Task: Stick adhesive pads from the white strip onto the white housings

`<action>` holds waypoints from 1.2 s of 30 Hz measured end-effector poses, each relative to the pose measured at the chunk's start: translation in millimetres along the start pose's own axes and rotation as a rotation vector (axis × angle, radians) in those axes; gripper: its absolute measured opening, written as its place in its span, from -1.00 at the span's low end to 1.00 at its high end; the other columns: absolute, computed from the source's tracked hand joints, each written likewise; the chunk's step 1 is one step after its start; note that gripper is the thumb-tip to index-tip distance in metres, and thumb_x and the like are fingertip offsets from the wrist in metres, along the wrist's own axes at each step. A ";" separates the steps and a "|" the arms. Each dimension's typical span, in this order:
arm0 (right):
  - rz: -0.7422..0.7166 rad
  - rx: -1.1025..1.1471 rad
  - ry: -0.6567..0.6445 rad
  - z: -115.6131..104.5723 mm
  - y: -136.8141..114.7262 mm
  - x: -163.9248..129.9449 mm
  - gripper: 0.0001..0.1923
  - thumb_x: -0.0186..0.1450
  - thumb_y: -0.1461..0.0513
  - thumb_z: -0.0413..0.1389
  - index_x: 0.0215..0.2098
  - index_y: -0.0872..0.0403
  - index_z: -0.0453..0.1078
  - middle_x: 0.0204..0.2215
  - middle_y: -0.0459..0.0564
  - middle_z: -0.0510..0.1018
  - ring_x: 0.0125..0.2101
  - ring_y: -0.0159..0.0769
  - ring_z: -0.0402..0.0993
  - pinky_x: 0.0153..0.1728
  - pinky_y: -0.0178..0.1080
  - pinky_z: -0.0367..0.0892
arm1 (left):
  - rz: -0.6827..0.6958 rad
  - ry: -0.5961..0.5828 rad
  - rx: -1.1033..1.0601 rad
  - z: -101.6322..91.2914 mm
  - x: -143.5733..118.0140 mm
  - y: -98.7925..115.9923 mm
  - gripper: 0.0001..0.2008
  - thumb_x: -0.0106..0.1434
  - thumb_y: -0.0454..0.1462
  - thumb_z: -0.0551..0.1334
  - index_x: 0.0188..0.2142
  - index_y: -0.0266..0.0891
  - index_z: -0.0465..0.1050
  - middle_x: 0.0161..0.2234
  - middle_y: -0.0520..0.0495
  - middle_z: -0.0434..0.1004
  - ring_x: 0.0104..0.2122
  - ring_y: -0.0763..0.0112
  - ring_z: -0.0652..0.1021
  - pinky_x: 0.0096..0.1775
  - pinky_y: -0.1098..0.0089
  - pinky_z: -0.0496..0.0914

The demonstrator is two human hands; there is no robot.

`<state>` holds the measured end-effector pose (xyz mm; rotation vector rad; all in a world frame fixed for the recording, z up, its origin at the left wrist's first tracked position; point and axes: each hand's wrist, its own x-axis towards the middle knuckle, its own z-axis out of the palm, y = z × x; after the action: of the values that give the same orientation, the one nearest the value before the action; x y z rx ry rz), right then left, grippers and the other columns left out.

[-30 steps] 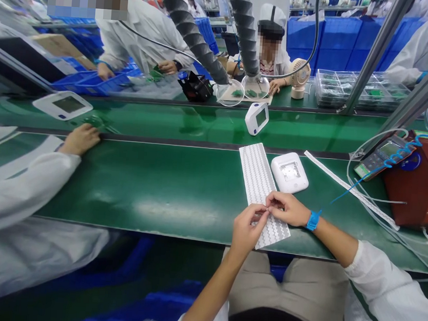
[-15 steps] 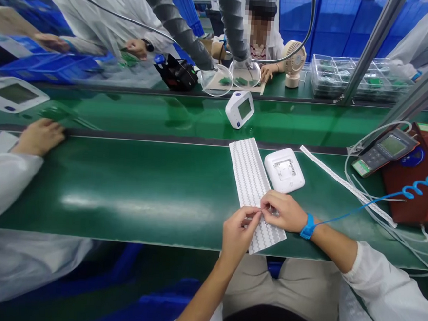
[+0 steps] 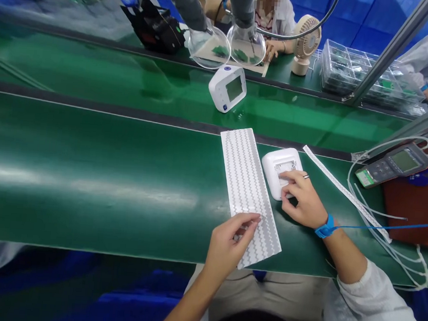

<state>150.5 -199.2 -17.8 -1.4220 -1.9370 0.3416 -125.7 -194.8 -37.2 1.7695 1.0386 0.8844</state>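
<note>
A sheet of small wavy-edged stickers (image 3: 247, 177) lies lengthwise on the green work surface (image 3: 132, 174). Over its lower half is my left hand (image 3: 226, 242), thumb and forefinger pinched; anything between them is too small to make out. My right hand (image 3: 304, 203), with a blue wrist strap (image 3: 327, 227), is at a white square device (image 3: 271, 169) lying back side up beside the sheet. Its forefinger reaches over the recessed panel, while the thumb and another finger meet in a pinch by the lower edge. What that pinch holds, if anything, is hidden.
A white monitor with a screen (image 3: 228, 89) stands on the green belt beyond a dark rail. At right are a narrow paper strip (image 3: 339, 184), loose tubing (image 3: 399, 261) and a handheld meter (image 3: 397, 163). Across the belt, a person works near a small fan (image 3: 306, 42).
My hands have parted: the right moved from the sticker sheet to the white device, while the left stays over the sheet. My view has turned, and the co-worker's hand at left is gone from view.
</note>
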 end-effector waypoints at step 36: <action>0.083 -0.108 -0.023 -5.2 -27.8 8.3 -0.77 0.31 0.42 0.16 -0.30 -0.03 0.27 0.16 0.16 0.55 0.03 0.02 0.53 0.06 0.10 0.50 | 0.127 -0.110 -0.024 -3.7 0.9 14.3 -0.79 0.58 -0.34 0.30 0.08 -0.08 0.69 -0.06 -0.01 0.85 -0.16 0.42 0.82 -0.18 0.57 0.69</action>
<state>132.5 -202.7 5.3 -1.5780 -1.9438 0.2965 -124.6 -196.6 -22.5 1.8588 0.8493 0.8632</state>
